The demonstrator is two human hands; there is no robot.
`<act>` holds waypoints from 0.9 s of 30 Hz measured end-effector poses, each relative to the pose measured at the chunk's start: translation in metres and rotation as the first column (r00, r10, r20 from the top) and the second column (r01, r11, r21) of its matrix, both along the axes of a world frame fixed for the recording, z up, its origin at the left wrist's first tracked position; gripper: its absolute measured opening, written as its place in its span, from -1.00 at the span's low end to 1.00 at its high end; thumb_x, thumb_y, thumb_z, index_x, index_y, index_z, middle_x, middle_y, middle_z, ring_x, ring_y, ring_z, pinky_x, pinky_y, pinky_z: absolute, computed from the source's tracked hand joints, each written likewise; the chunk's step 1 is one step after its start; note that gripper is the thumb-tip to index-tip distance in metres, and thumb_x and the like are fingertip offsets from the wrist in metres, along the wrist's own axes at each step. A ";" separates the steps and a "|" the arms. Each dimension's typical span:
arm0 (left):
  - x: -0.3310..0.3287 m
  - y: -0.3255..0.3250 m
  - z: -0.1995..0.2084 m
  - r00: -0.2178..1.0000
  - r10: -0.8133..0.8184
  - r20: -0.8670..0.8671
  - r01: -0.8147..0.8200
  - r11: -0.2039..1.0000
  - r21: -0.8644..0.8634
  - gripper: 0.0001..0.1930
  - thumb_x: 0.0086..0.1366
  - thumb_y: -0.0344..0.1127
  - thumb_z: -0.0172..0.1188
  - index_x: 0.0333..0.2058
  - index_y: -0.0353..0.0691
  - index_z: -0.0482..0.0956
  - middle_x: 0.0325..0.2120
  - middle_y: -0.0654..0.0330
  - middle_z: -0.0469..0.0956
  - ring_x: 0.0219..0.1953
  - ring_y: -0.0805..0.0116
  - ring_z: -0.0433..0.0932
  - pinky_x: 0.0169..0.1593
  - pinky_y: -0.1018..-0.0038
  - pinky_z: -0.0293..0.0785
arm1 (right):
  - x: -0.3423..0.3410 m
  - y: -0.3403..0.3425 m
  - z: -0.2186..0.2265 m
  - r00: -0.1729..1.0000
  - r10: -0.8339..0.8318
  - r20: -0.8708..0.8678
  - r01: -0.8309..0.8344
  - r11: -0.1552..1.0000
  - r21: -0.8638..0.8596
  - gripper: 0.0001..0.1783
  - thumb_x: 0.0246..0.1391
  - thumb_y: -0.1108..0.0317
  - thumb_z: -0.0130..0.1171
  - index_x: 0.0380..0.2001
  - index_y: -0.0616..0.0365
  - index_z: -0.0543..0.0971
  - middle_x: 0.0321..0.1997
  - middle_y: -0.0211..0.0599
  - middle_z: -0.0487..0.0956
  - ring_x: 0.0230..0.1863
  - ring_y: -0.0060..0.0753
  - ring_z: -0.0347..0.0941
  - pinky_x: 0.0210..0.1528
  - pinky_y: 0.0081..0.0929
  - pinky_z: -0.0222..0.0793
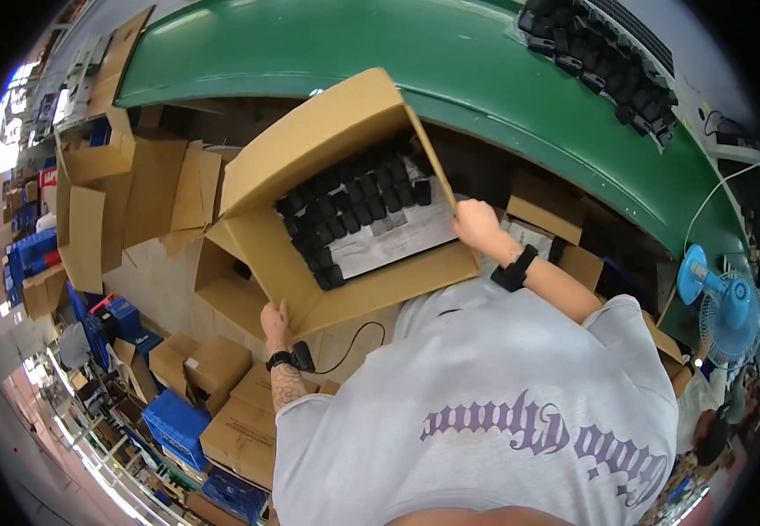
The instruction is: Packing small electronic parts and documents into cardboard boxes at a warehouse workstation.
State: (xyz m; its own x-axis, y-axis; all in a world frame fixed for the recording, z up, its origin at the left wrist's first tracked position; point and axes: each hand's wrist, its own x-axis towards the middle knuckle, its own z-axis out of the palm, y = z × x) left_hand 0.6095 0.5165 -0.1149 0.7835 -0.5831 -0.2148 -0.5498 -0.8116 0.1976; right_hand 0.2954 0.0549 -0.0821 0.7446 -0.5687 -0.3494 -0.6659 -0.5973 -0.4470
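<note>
A large open cardboard box (331,311) is tilted in front of me, its opening facing up toward me. Rows of small black plastic parts (345,210) lie inside on a greyish-white sheet (406,237); their exact kind is too small to make out. My left hand (275,323) grips the box's near left corner, thumb over the edge. At the right side, my right hand (478,223) is closed around the box's rim. Both wrists wear black bands. The box's far side rises against the front edge of the green table (248,53).
More black parts (599,66) are spread on the table's far right. A blue fan (732,307) stands at the right. Open cardboard boxes (90,206) stand at the left; several closed cartons (239,430) and a blue bin (175,428) sit lower left. Other cartons (545,206) lie under the table.
</note>
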 end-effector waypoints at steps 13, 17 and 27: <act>-0.032 -0.014 0.011 0.978 0.207 0.000 -0.206 0.978 0.041 -0.66 0.20 -0.10 0.16 -0.36 -0.34 0.59 -0.46 -0.18 0.57 -0.32 -0.18 0.55 -0.24 0.11 0.48 | 0.026 -0.016 -0.005 1.000 0.003 -0.012 -0.005 0.993 -0.118 -0.80 -0.17 0.38 0.12 -0.57 0.35 0.56 -0.43 0.17 0.57 -0.33 0.17 0.54 -0.22 -0.07 0.48; -0.045 -0.004 0.012 0.968 0.252 0.018 -0.252 0.963 0.090 -0.65 0.20 -0.09 0.16 -0.35 -0.34 0.59 -0.44 -0.17 0.58 -0.31 -0.16 0.56 -0.23 0.12 0.49 | 0.036 -0.021 -0.009 0.999 0.036 -0.039 -0.039 0.996 -0.079 -0.79 -0.18 0.34 0.12 -0.55 0.32 0.54 -0.41 0.14 0.56 -0.31 0.17 0.52 -0.21 -0.04 0.46; -0.102 0.020 0.008 0.880 0.475 -0.012 -0.468 0.871 0.151 -0.63 0.20 -0.08 0.16 -0.42 -0.38 0.57 -0.42 -0.19 0.57 -0.27 -0.16 0.56 -0.20 0.12 0.48 | 0.085 -0.028 -0.010 0.980 0.193 0.055 -0.185 0.974 -0.131 -0.81 -0.13 0.38 0.08 -0.53 0.30 0.58 -0.39 0.14 0.58 -0.30 0.17 0.54 -0.20 -0.05 0.47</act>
State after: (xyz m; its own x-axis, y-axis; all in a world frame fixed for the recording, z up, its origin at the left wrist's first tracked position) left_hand 0.5080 0.5364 -0.1071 0.9447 -0.1087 -0.3094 -0.0883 -0.9929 0.0795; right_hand 0.3806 0.0267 -0.0925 0.8622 -0.4512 -0.2301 -0.5065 -0.7634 -0.4009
